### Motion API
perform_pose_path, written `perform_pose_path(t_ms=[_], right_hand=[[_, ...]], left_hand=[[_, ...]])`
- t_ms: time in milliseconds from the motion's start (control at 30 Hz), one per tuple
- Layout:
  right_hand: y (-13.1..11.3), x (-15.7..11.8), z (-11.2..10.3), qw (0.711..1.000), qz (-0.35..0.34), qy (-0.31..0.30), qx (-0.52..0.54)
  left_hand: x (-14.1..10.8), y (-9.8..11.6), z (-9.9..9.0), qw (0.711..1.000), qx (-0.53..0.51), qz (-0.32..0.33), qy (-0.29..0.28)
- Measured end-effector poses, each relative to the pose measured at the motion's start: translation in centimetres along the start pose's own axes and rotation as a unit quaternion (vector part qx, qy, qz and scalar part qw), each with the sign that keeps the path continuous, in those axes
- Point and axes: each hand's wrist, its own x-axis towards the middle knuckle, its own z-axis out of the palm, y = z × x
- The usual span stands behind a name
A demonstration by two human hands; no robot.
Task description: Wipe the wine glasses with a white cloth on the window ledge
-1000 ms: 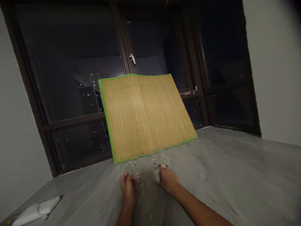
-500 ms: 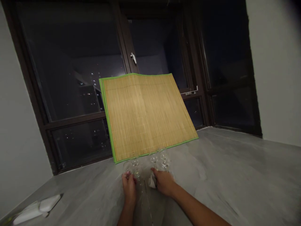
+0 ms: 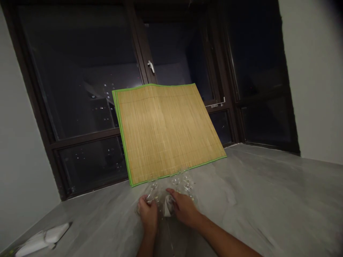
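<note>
My left hand (image 3: pixel 148 213) is closed around a clear wine glass (image 3: pixel 151 193), which looks tilted toward the upper right; its outline is faint and partly hidden by my fingers. In my right hand (image 3: pixel 185 208) is a folded white cloth (image 3: pixel 168 207), gripped at the side facing the left hand, with the index finger reaching forward above it. Just beyond my hands, several clear stemmed glasses (image 3: pixel 175 180) stand close together on the grey marbled surface (image 3: pixel 227 214). Their stems and feet are partly covered by the right hand.
A bamboo mat (image 3: pixel 168 128) with green edging leans upright against the dark-framed window (image 3: pixel 128 64), right behind the glasses. At the lower left lies a white wrapped bundle (image 3: pixel 44 240). Pale walls (image 3: pixel 18 142) close off both sides.
The wine glass in my left hand has tipped over to the right as that wrist turned. My right hand, with the cloth, has shifted left toward it.
</note>
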Motion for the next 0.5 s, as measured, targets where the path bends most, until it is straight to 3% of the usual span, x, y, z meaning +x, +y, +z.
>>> perform_pose_path(t_ms=[100, 233, 300, 500], right_hand=[[-0.9, -0.1, -0.6, 0.998, -0.025, 0.029, 0.044], [-1.5, -0.3, -0.9, 0.992, -0.08, 0.06, 0.071], [-1.5, -0.3, -0.9, 0.992, -0.081, 0.076, 0.06], [-0.9, 0.2, -1.8, 0.991, -0.013, 0.132, 0.0]], left_hand=[[-0.8, 1.5, -0.7, 0.992, 0.103, 0.055, -0.048], [-2.3, 3.5, -0.9, 0.962, 0.084, 0.177, -0.19], [-3.0, 4.3, -0.7, 0.949, 0.056, 0.209, -0.227], [-3.6, 5.1, -0.3, 0.942, 0.044, 0.259, -0.209]])
